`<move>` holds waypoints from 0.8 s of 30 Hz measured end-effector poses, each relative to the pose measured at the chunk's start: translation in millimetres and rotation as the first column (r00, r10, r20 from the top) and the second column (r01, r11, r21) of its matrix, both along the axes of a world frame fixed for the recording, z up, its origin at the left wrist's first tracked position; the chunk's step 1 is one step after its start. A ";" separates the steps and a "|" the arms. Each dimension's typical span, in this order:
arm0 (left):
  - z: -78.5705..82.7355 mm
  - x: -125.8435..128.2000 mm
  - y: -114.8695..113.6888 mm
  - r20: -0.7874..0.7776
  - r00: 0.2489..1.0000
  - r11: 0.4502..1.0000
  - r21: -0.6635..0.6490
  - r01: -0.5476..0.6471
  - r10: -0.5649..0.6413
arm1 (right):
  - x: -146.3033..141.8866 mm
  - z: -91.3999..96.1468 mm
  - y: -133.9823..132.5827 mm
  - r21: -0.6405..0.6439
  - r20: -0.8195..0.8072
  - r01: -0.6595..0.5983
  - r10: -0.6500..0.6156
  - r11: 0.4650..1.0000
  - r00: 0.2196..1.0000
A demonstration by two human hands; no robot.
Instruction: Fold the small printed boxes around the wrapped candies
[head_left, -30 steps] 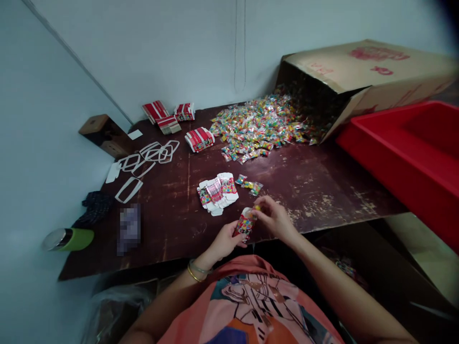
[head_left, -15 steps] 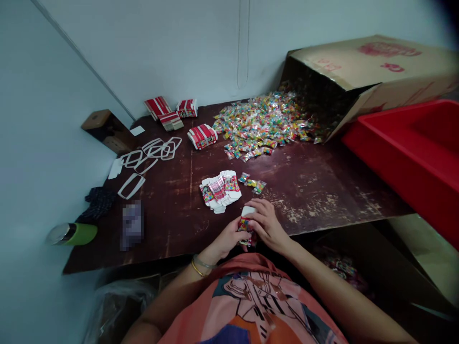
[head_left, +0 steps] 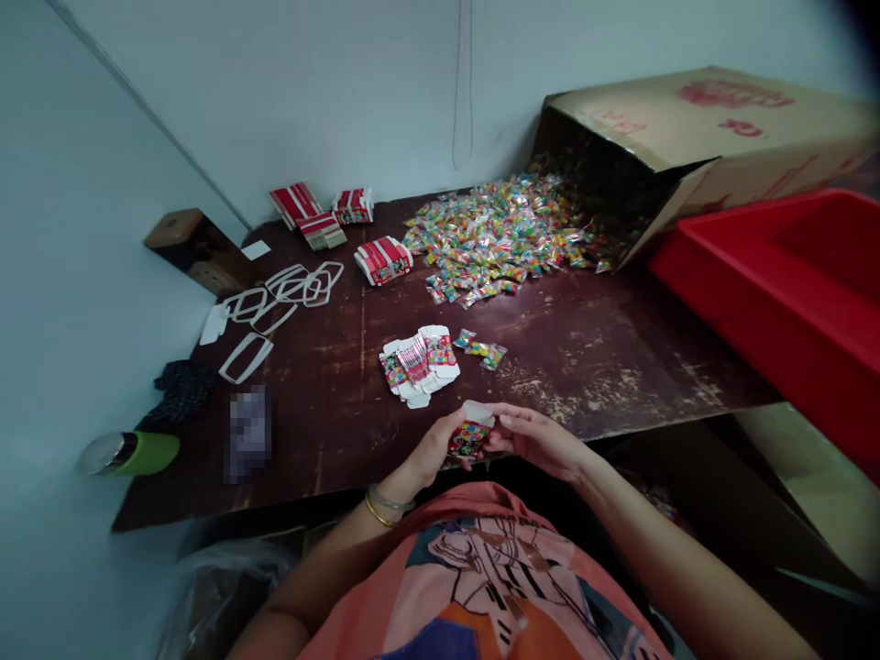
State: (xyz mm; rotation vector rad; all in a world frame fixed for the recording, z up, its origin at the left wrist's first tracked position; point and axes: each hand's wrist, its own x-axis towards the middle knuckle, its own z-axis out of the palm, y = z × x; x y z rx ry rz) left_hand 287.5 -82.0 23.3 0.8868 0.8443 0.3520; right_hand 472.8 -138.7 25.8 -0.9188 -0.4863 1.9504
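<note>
A: Both hands are together at the near edge of the desk (head_left: 619,367), just above the person's lap. The left hand (head_left: 427,451) has its grip closed around a small printed box (head_left: 468,436), thumb and fingers pinching the sides.

B: And the right hand (head_left: 540,442)?

A: Its fingers are stretched out almost flat, tips against the box's white top flap. The thumb is hidden, so I cannot tell whether that grip pinches the flap or only rests on it.

B: What's close by?

A: Just beyond the hands lies a fanned stack of flat box blanks (head_left: 419,365), and right beside it a few loose candy packets (head_left: 482,351).

B: Farther back?

A: A big heap of candy packets (head_left: 495,240) spills from a tipped cardboard carton (head_left: 687,119). A red tub (head_left: 790,275) sits at the right. Red-striped bundles (head_left: 383,259) and white cut-out frames (head_left: 275,298) lie towards the left, and a green bottle (head_left: 130,455) rests on its side at the left corner.
</note>
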 end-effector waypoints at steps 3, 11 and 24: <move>2.8 -1.1 -0.9 0.009 1.000 1.000 0.001 0.002 -0.002 | 0.0 0.9 1.0 -0.021 0.034 0.023 -0.022 1.000 0.999; 16.7 -0.6 0.4 -0.170 0.983 0.889 0.434 0.144 -0.076 | -11.5 10.0 5.5 0.312 0.500 -0.021 -0.145 0.950 0.854; 11.7 -10.6 6.0 0.099 0.970 0.961 0.191 0.202 -0.224 | -6.6 19.2 -0.1 0.566 0.718 -0.204 -0.356 0.799 0.599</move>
